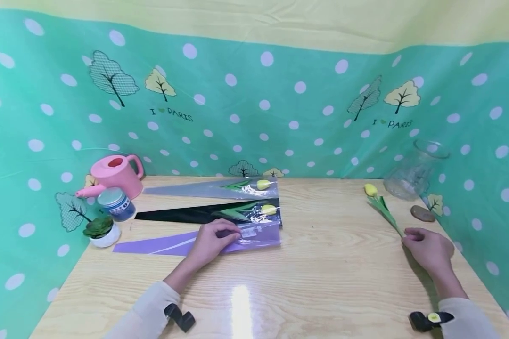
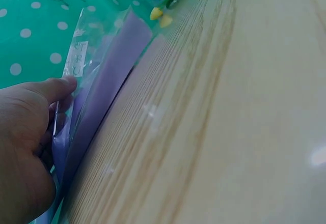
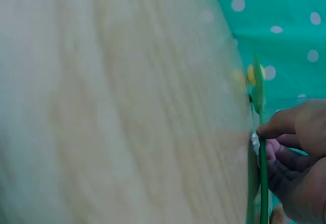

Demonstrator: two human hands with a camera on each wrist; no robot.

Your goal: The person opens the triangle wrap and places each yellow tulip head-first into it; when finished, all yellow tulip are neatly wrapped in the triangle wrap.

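My left hand (image 1: 209,242) pinches the clear film of a purple flower wrapping sleeve (image 1: 152,246) that lies on the table. In the left wrist view, thumb and fingers hold the film, lifted a little from the purple backing (image 2: 114,63). At the right, my right hand (image 1: 430,249) pinches the green stem of a yellow artificial tulip (image 1: 381,208), its bloom pointing away from me. The right wrist view shows the stem (image 3: 263,183) between thumb and fingers. Beyond the purple sleeve lie a black sleeve (image 1: 174,216) and a grey sleeve (image 1: 195,189), each with a yellow tulip inside.
At the left stand a pink watering can (image 1: 119,176), a blue jar (image 1: 120,209) with a pale lid and a potted succulent (image 1: 106,238). A clear glass vase (image 1: 411,174) and a brown stone (image 1: 422,213) are at the right. A dotted green curtain (image 1: 254,132) borders the table.
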